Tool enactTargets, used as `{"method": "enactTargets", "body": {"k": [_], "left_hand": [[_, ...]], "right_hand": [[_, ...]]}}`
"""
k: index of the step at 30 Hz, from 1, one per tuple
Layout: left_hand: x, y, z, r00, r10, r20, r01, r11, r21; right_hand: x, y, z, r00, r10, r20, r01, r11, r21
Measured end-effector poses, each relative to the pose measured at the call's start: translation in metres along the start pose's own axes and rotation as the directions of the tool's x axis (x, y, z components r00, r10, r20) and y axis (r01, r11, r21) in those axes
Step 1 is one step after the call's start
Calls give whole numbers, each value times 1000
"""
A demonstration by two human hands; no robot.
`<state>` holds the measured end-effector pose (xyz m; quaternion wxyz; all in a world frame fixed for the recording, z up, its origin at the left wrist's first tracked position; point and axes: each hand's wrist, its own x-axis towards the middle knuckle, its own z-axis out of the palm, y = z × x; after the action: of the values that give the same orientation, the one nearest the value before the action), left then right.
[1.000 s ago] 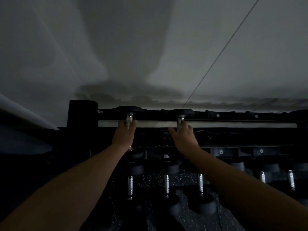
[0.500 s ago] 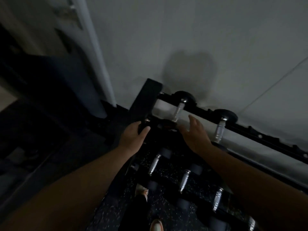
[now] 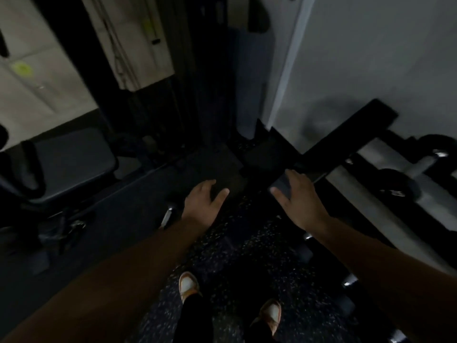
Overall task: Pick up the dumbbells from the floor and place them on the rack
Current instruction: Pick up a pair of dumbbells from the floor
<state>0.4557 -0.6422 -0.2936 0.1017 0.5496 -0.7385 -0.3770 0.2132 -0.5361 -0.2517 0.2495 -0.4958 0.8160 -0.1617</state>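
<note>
The scene is dim. The black dumbbell rack (image 3: 351, 134) runs along the grey wall at the right. One dumbbell (image 3: 418, 167) with a chrome handle lies on its top rail. Chrome handles of more dumbbells (image 3: 350, 283) show on a lower tier under my right forearm. On the speckled floor, a dumbbell (image 3: 167, 216) with a chrome handle lies just left of my left wrist. My left hand (image 3: 204, 205) is open over the floor, holding nothing. My right hand (image 3: 296, 198) is open too, fingers spread, near the rack's left end.
A padded bench seat (image 3: 71, 164) and dark machine frame stand at the left. A tall black upright (image 3: 197, 70) rises ahead. My two feet in orange-and-white shoes (image 3: 189, 285) stand on the speckled rubber floor (image 3: 235, 256) in front of the rack.
Both hands have let go of the dumbbells set on the top rail and drawn back open. The view has swung left and down, from the rack to the floor beside it.
</note>
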Motion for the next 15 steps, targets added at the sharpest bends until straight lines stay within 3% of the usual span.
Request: {"method": "enactTargets", "body": {"k": [6, 15], "left_hand": [[20, -127, -35, 988, -104, -111, 109, 993, 41], [72, -267, -12, 967, -241, -79, 251, 953, 168]], "right_hand": [[46, -60, 116, 991, -42, 125, 48, 998, -45], [110, -78, 276, 962, -87, 257, 120, 986, -115]]}}
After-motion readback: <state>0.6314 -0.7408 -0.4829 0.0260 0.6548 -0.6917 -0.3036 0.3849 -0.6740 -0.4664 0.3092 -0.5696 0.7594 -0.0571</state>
